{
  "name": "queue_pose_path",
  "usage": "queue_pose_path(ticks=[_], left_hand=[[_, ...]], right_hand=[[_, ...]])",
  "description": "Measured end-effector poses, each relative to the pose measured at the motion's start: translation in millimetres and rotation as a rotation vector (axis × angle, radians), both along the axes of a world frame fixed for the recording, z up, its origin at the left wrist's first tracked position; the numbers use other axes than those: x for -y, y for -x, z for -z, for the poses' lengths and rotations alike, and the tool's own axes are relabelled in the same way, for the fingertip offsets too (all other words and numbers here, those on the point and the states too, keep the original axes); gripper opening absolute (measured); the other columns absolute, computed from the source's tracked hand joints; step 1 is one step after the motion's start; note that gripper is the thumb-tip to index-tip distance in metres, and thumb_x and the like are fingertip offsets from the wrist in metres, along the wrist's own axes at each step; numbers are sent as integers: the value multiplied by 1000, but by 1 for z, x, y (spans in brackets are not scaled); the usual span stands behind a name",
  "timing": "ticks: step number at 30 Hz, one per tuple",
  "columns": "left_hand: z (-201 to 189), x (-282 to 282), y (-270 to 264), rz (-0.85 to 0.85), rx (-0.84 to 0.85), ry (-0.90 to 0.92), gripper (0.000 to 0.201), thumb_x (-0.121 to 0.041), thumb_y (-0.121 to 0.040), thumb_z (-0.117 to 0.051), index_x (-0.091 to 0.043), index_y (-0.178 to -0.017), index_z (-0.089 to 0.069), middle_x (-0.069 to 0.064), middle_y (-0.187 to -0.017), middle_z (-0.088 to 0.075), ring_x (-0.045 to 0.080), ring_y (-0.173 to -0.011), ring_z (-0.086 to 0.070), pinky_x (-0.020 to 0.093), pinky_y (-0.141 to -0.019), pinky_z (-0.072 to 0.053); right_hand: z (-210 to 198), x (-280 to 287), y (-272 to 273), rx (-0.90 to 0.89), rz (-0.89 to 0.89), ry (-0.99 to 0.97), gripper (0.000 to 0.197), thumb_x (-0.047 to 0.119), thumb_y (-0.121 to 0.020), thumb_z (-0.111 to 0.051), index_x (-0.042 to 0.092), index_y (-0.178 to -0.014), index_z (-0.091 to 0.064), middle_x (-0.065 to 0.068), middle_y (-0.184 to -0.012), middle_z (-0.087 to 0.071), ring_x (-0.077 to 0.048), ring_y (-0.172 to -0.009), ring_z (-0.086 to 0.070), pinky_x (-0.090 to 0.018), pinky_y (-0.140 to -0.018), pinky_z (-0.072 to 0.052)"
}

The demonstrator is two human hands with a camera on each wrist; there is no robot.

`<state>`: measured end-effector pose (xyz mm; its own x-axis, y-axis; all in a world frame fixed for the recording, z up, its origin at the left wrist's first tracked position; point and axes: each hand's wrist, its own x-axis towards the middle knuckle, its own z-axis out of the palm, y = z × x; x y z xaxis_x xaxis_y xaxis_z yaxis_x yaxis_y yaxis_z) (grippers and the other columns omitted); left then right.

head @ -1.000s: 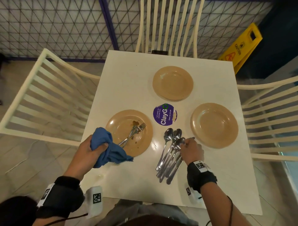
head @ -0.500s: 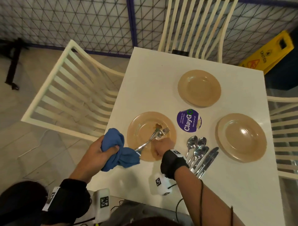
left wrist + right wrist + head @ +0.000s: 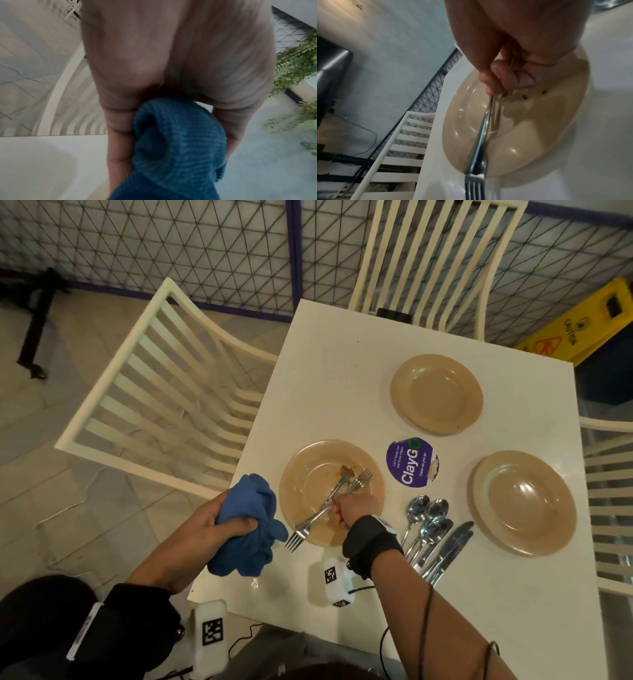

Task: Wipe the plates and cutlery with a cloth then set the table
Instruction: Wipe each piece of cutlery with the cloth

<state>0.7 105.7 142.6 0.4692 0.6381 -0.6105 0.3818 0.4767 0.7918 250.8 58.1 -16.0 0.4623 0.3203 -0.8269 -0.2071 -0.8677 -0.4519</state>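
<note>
White bench (image 3: 342,371) beside mesh fence | right hand (image 3: 352,505) pinches fork (image 3: 310,520) handle over soiled plate (image 3: 301,470), tines toward cloth (image 3: 246,525) | left hand (image 3: 205,522) grips bunched cloth at bench edge, likely ready to wipe fork | spoons (image 3: 423,518), knives beside plate

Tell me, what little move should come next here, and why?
Probably bring the fork across into the blue cloth: the right hand grips it above the dirty plate, tines toward the cloth bunched in the left hand.

Slatted cream chairs (image 3: 164,392), purple ClayGo sticker (image 3: 412,462), yellow caution sign (image 3: 582,326), mesh fence (image 3: 137,251)
</note>
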Motion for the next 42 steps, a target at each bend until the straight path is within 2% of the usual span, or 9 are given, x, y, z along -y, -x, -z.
queue_pose_path(ticks=[6, 10, 14, 18, 24, 28, 34, 38, 42], left_hand=[[-18, 4, -33, -157, 173, 66, 40, -7, -88, -63, -19, -126, -63, 6, -115, -74, 20, -106, -71, 35, -88, -53], [-17, 7, -69, -333, 311, 153, 42, -19, -81, -59, -7, -121, -65, 10, -113, -69, 20, -108, -63, 32, -91, -49], [-3, 25, -129, -296, 260, 116, 27, -14, -101, -46, -6, -119, -64, 13, -112, -69, 25, -108, -62, 37, -92, -49], [5, 43, -177, -248, 85, -58, 25, -13, -98, -59, -10, -123, -64, 15, -113, -72, 30, -104, -70, 51, -99, -53], [-3, 34, -204, -308, 60, -332, 18, -15, -97, -62, -13, -115, -65, 13, -106, -73, 29, -98, -72, 50, -91, -58], [-4, 56, -214, -295, 81, -268, 20, -18, -99, -62, -14, -118, -66, 11, -105, -74, 23, -90, -74, 38, -78, -61], [-24, 27, -207, -469, 140, -396, 30, -19, -97, -64, -10, -125, -62, 10, -117, -71, 24, -106, -71, 47, -95, -57], [-38, 23, -194, -630, 416, -140, 35, -30, -102, -54, -11, -131, -59, 12, -126, -70, 24, -115, -68, 43, -98, -54], [-27, 68, -202, -439, 419, 47, 36, -32, -103, -48, -9, -126, -64, 14, -123, -71, 26, -113, -69, 39, -90, -53]], right_hand=[[-47, 22, -13, 108, -195, -227, 19, 14, -100, -54, 4, -92, -68, -8, -71, -66, -18, -55, -60, -23, -53, -54], [-93, 33, -25, 89, -308, -425, 20, 21, -99, -57, 12, -82, -62, -9, -74, -67, -22, -67, -66, -41, -78, -61], [-133, 43, -35, 40, -420, -577, 12, 9, -97, -56, 0, -93, -63, -16, -73, -65, -21, -60, -63, -29, -57, -57], [-155, 51, -38, 254, -673, -542, 33, -3, -84, -50, 18, -59, -44, 0, -61, -49, -18, -57, -47, -32, -55, -40], [-173, 78, -54, 131, -560, -602, 29, 12, -97, -54, -3, -72, -52, -17, -65, -56, -2, -44, -52, -27, -55, -46], [-179, 85, -65, 137, -548, -612, 26, 13, -97, -56, 6, -72, -54, -15, -68, -67, -5, -44, -57, -29, -55, -51], [-188, 109, -73, -11, -470, -617, 19, 18, -99, -59, 8, -83, -61, -1, -65, -64, -18, -59, -64, -34, -61, -58], [-192, 117, -87, 25, -444, -640, 18, 22, -99, -60, 8, -89, -65, -2, -70, -67, -12, -56, -66, -29, -60, -58], [-190, 103, -92, 100, -463, -660, 18, 20, -99, -57, 9, -87, -64, -8, -71, -66, -23, -63, -67, -39, -68, -61]])
